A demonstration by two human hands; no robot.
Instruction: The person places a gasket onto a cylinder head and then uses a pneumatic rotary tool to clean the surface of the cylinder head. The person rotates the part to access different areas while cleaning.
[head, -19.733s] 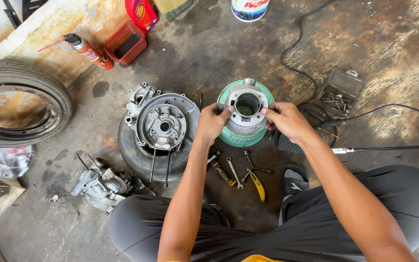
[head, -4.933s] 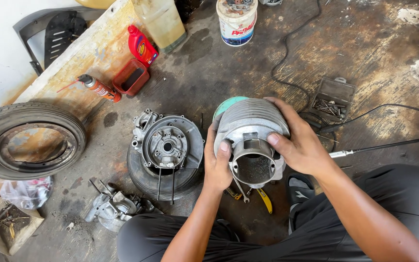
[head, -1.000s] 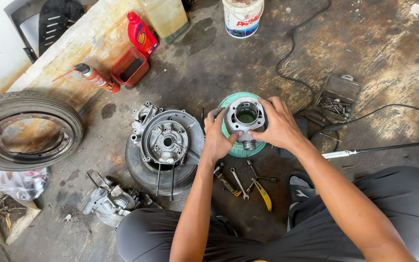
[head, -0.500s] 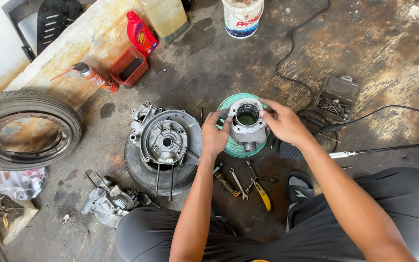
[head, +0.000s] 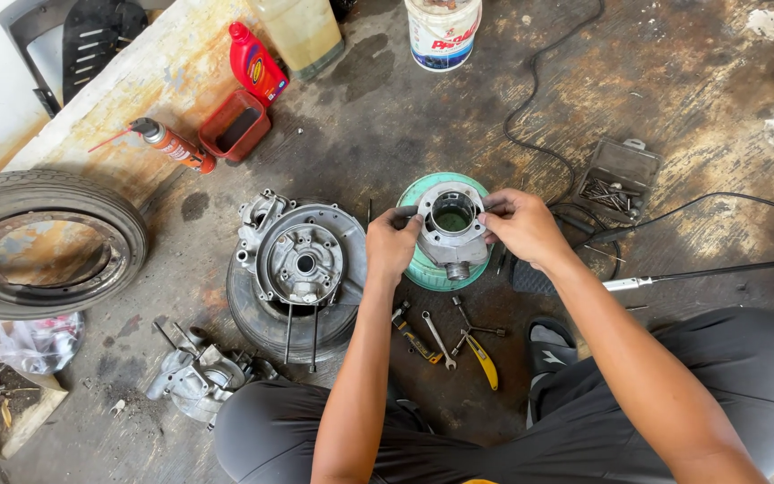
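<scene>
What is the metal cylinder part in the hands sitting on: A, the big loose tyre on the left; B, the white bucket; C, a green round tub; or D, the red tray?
C: both hands, left hand and right hand, hold the metal cylinder part over the green round tub, whose rim shows around it.

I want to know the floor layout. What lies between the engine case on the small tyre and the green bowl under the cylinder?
In the head view, the left hand fills most of that gap between engine case and green bowl; behind it is bare stained floor.

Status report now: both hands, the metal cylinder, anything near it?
Left hand and right hand grip metal cylinder, bore up, over green tub. Wrenches lie just below.
</scene>
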